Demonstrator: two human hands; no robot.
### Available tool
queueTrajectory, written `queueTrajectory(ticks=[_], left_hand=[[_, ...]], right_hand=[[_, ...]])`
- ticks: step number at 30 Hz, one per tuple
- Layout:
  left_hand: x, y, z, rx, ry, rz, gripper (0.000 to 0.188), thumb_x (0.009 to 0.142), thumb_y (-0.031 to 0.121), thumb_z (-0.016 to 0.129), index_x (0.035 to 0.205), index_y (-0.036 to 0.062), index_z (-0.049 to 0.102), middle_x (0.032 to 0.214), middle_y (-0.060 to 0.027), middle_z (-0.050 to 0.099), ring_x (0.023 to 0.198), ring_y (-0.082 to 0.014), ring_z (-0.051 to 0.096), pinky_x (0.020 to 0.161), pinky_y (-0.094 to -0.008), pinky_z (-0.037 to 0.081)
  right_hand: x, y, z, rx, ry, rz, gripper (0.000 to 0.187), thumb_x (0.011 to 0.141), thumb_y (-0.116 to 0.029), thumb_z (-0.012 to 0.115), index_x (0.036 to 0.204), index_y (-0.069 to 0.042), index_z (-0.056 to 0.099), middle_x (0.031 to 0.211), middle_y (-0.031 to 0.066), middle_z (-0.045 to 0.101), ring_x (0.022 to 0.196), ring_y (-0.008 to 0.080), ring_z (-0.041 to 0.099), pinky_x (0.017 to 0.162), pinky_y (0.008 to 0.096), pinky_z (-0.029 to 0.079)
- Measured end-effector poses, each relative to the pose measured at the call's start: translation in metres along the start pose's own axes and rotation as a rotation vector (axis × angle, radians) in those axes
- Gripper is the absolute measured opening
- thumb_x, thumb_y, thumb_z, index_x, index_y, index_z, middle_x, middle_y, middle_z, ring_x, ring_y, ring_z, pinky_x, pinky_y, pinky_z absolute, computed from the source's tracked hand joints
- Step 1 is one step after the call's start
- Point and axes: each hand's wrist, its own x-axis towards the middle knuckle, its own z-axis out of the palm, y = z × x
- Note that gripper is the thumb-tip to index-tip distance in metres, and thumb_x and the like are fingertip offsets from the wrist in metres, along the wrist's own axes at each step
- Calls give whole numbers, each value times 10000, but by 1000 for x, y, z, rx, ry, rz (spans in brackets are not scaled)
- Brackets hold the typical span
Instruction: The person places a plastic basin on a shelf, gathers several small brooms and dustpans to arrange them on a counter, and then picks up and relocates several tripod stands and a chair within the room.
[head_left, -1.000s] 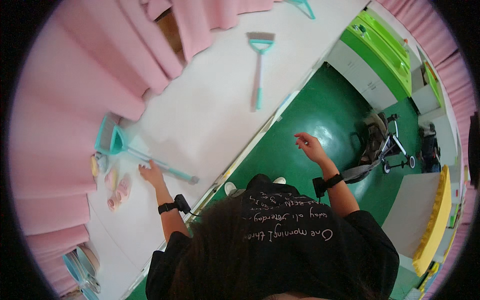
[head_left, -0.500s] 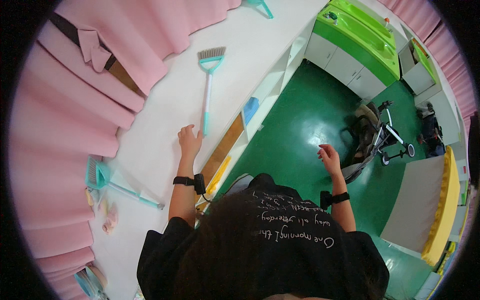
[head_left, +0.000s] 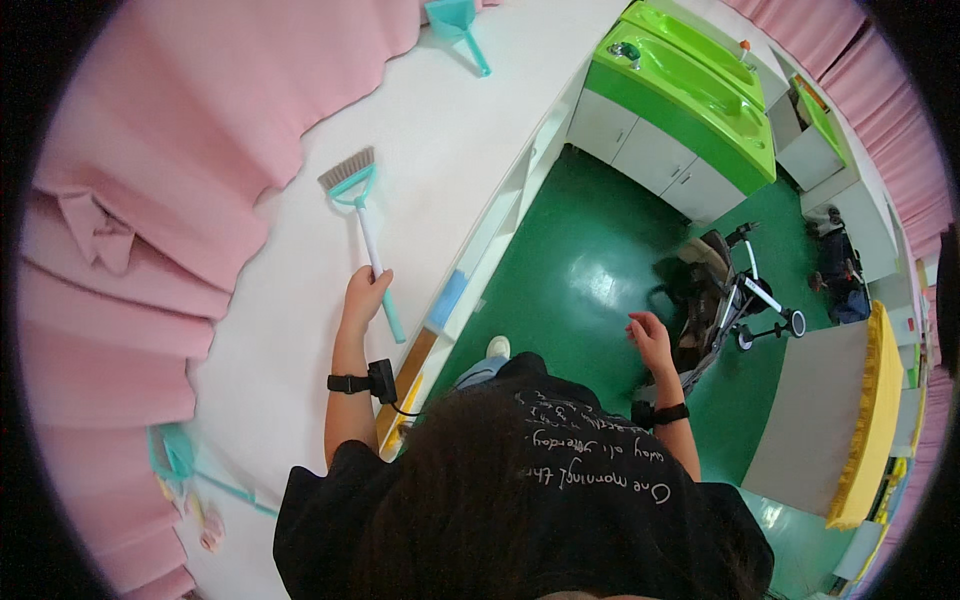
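Note:
My left hand (head_left: 366, 298) is closed around the handle of a small toy broom (head_left: 370, 240) with a white and teal shaft, above the white tabletop. Its grey bristles point away to the far left, and the teal end of the handle sticks out below my fingers. Over the green floor hangs my right hand (head_left: 652, 342), empty, its fingers loosely apart, close to a folded dark stroller (head_left: 715, 300).
A teal dustpan (head_left: 453, 20) lies at the table's far end; another teal cleaning tool (head_left: 180, 455) lies at left by pink curtains (head_left: 130, 340). Open shelves (head_left: 505, 205) run under the table edge. A green sink unit (head_left: 690, 90) and yellow-topped panel (head_left: 850, 420) stand right.
My left hand has taken hold of the broom's handle, and the broom has turned, bristles to the left. The view has shifted. My right hand remains empty.

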Motion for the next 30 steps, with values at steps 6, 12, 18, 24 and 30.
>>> queueTrajectory(ticks=[6, 12, 18, 24, 30], left_hand=[[81, 68, 55, -334, 59, 65, 278, 819, 252, 587, 814, -23, 545, 636, -19, 478, 596, -110, 448, 528, -274, 376], [149, 145, 135, -237, 128, 308, 265, 825, 236, 591, 781, -14, 518, 627, -44, 485, 564, -126, 444, 507, -290, 375], [222, 228, 203, -181, 142, 386, 252, 840, 229, 582, 742, 16, 489, 619, -24, 446, 564, -110, 409, 505, -282, 353], [322, 268, 246, -52, 238, 401, 316, 817, 291, 584, 775, -13, 507, 634, -128, 547, 570, -236, 531, 537, -351, 419], [416, 289, 248, 139, 301, 322, 311, 823, 284, 561, 836, -23, 514, 698, -165, 580, 630, -295, 572, 576, -389, 444]], right_hand=[[120, -74, 10, 20, -40, -139, 198, 888, -121, 503, 1031, 5, 553, 838, 72, 605, 750, 133, 577, 680, 278, 471], [196, -155, 51, 10, -340, -265, 256, 901, -183, 506, 1095, -18, 521, 856, 76, 608, 764, 155, 584, 676, 297, 473], [290, -189, 59, -128, -662, -457, 440, 886, -259, 530, 1258, -77, 379, 871, 132, 618, 740, 247, 600, 664, 342, 477], [389, -210, 23, -329, -812, -533, 502, 870, -270, 545, 1286, -78, 339, 867, 131, 614, 716, 264, 594, 650, 351, 477], [481, -168, -27, -211, -768, -441, 351, 875, -247, 537, 1154, -39, 488, 862, 131, 612, 735, 235, 586, 665, 355, 470]])
